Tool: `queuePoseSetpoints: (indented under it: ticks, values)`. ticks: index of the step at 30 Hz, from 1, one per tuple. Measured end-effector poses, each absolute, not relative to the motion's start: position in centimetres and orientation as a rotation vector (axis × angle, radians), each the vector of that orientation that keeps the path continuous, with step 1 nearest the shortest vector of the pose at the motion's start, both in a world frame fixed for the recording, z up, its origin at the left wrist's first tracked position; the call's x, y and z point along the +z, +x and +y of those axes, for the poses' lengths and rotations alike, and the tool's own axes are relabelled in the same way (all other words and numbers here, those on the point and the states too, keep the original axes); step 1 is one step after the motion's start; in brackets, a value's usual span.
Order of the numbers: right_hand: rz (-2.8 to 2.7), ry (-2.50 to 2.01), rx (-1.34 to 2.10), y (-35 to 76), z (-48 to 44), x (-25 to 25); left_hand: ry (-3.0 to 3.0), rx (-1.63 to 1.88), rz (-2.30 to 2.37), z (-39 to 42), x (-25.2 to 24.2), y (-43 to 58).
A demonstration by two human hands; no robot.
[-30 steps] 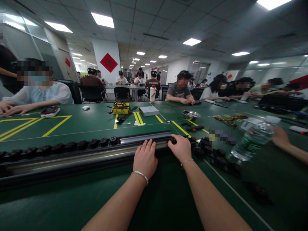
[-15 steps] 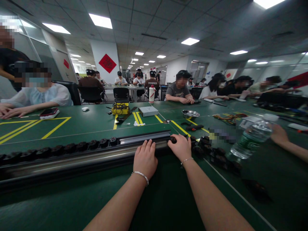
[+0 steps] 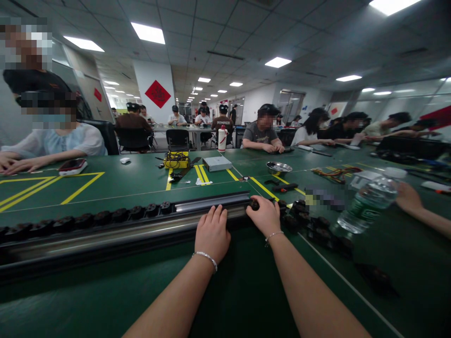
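A long dark rail [image 3: 116,237] with a shiny metal channel runs across the green table from the left. On its near right part rests my left hand [image 3: 212,237], palm down with the fingers stretched over the metal. Beside it, at the rail's right end, my right hand [image 3: 266,217] curls its thumb and fingers round a small black round part [image 3: 254,204]. Several similar black round parts [image 3: 119,215] sit in a row along the rail's far side. More dark parts [image 3: 319,225] lie in a cluster right of my right hand.
A water bottle [image 3: 366,202] stands tilted-looking at the right, near another person's hand [image 3: 408,199]. Farther back are a metal bowl [image 3: 279,167], a grey box [image 3: 217,163], a yellow box with cables [image 3: 176,159], coloured wires [image 3: 333,174] and a white flask [image 3: 222,139]. People sit around the table.
My hands, the rail and the black parts stay in place. At the far left, a standing person has shifted to the right.
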State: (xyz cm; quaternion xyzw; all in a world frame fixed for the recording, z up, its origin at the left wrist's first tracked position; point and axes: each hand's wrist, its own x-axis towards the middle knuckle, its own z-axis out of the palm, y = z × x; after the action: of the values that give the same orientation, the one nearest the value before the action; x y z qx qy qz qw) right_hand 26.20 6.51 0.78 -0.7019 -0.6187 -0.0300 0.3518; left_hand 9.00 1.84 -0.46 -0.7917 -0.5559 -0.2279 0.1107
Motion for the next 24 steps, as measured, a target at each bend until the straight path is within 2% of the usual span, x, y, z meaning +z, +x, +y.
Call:
queuePoseSetpoints:
  ticks: [24]
  values:
    - [-1.573, -1.821, -0.043, 26.06, 6.54, 0.92, -2.32, -0.689, -1.625, 1.92, -0.66, 9.0]
